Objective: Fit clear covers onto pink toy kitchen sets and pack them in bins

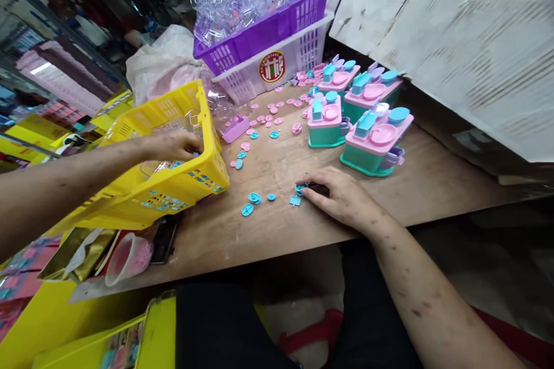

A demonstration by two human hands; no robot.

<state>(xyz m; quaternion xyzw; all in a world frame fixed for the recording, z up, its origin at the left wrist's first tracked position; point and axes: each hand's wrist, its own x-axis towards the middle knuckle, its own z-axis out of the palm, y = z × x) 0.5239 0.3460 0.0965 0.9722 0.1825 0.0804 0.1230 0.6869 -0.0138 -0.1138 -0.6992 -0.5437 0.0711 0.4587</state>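
Observation:
My left hand (175, 145) reaches over the side of a yellow plastic basket (213, 147), its fingers curled down inside. Its fingertips are partly hidden, and I cannot make out what they hold. On the wooden table, my right hand (340, 193) has thumb and index finger closed on a small blue plastic piece (300, 189). A small blue square piece (295, 200) lies just below those fingertips. To the left are blue oval pieces (247, 210) and a small blue disc (271, 197).
Several pink and teal toy kitchen units (377, 141) stand at the right rear. Loose pink pieces (278, 121) are scattered mid-table. Behind sits a purple basket (264, 26) of clear plastic parts. A white cardboard box (471, 63) borders the right, a pink-white cup (130, 258) the left front.

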